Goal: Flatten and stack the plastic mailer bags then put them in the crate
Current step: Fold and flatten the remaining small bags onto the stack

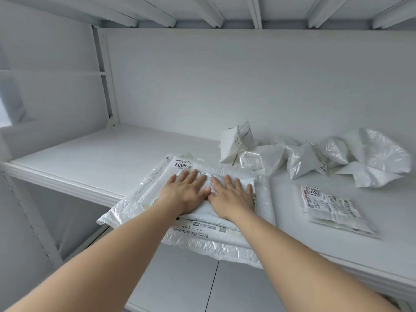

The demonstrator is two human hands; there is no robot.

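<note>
The stack of flattened mailers is parked on the white shelf, roughly mid-scene. Its long axis is run more or less near-to-far, the near end is hung over the shelf's front edge, and the print is seen upside down. The left hand and right hand are laid flat on the top bag, fingers straight, thumbs touching, nothing gripped. Crumpled bags are heaped far right, just beside the stack's far corner. A small labelled pile is laid flat to the right, apart.
</note>
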